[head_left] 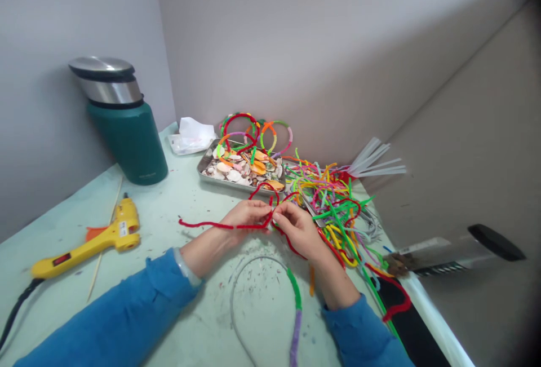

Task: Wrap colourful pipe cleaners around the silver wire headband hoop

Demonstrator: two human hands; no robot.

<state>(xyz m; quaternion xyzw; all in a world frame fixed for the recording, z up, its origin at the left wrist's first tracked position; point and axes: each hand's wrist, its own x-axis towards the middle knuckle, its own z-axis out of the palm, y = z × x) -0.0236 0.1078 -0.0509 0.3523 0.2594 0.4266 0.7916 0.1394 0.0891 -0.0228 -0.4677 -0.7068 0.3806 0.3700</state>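
Near the middle of the table, my left hand (249, 216) pinches a red pipe cleaner (211, 224), whose loose end reaches out to the left. Close beside it, my right hand (296, 226) has thumb and forefinger closed on the same red strand, by a loop standing above both hands. Below them lies a thin grey hoop (233, 305), partly wrapped in green and purple on its right side; no hand touches it. Just behind the hands stands a metal tray (228, 185) of shells, with colourful wrapped rings (289, 136) resting at its back.
A tangled heap of pipe cleaners (333, 203) lies on the right, with white glue sticks (372, 161) behind. On the left are a yellow glue gun (88, 248), a wooden stick (96, 277) and a green bottle (133, 141). White tissue (195, 130) sits at the back.
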